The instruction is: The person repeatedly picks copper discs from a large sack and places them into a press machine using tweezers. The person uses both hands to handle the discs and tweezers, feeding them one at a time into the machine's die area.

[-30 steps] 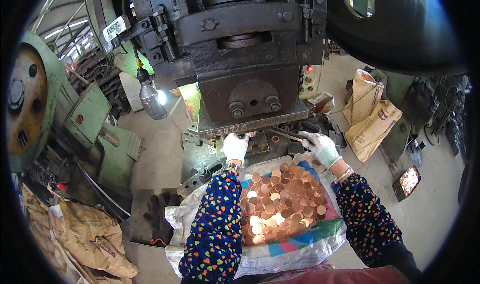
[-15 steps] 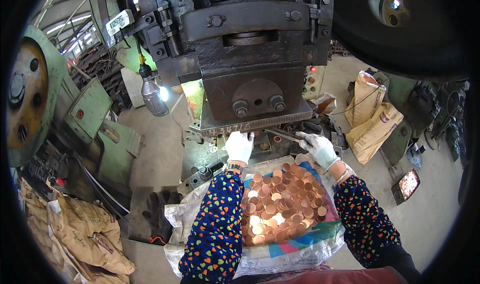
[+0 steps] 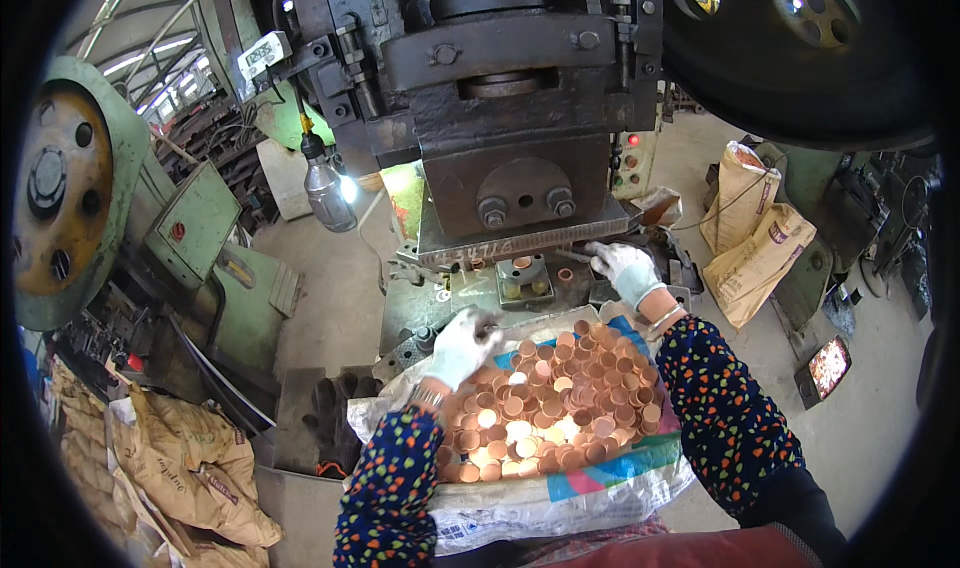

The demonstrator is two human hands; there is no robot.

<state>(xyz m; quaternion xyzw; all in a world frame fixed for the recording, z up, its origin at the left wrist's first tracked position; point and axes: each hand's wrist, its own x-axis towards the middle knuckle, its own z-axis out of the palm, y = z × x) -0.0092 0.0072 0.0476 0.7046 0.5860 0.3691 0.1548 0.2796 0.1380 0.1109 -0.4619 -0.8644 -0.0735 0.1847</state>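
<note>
Copper discs point(image 3: 575, 398) lie in a loose heap in a white plastic bag point(image 3: 600, 513), lower ctr., w/ blue + pink print showing betw. 4 and 6 o'clock. Clock ref. = heap's ctr. L hand point(image 3: 463, 348), white-gloved, is at approx. 10 o'clock, over the heap's edge, fingers curled in toward the thumb w/ little gap; tips blurred, so can't tell if they've got a disc. R hand point(image 3: 628, 273), also gloved, is at 1 o'clock near the press's lower edge, fingers part bent, pointing to 10 o'clock; can't tell what, if anything, they grip. Big dark press point(image 3: 515, 158) fills 12 o'clock, its lower face above a small metal block point(image 3: 526, 290) w/ a copper-coloured round on top. Block sits on the dark work surface point(image 3: 455, 300), betw. the hands, touching neither. Lit lamp point(image 3: 328, 196) hangs betw. 10 and 11 o'clock; green machine point(image 3: 220, 313) w/ a wheel point(image 3: 47, 181) is farther out, approx. 10. Brown paper sacks: one lot point(image 3: 190, 458) near 9 o'clock, another pair point(image 3: 760, 268) at 2. Small bright panel point(image 3: 828, 370) at 3, on the floor side.
</note>
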